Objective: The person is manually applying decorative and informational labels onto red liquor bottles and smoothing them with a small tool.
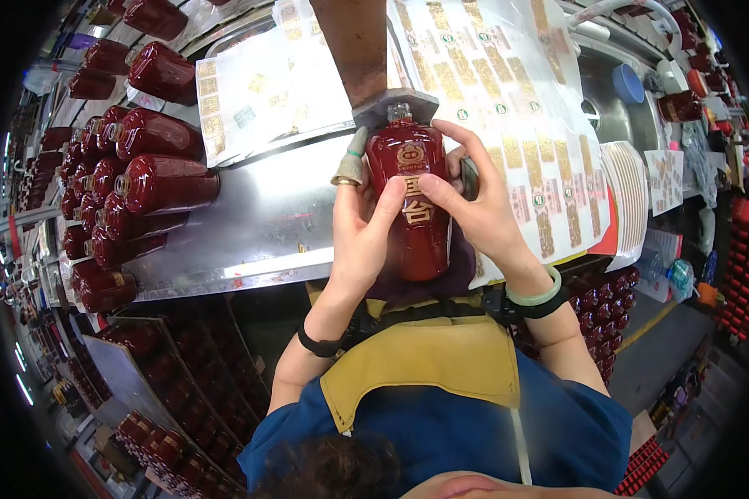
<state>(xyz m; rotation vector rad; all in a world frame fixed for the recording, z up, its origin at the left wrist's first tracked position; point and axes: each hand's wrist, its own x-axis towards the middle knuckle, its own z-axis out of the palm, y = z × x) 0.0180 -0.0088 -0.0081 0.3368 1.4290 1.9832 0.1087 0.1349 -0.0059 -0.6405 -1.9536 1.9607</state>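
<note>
Red bottle (410, 249) is clamped btwn L hand (360, 245) & R hand (484, 212), thumbs (441, 195) on gold label (419, 214); sheet (508, 121) R of grip, more bottles (162, 183) L

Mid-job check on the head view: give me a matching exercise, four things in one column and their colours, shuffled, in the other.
Things
1. Held bottle
2. Bangle
3. Bowl
4. Left wristband

Colours
A. Blue
B. Black
C. Dark red
D. Pale green

Pairs: 1-C, 2-D, 3-A, 4-B
</note>
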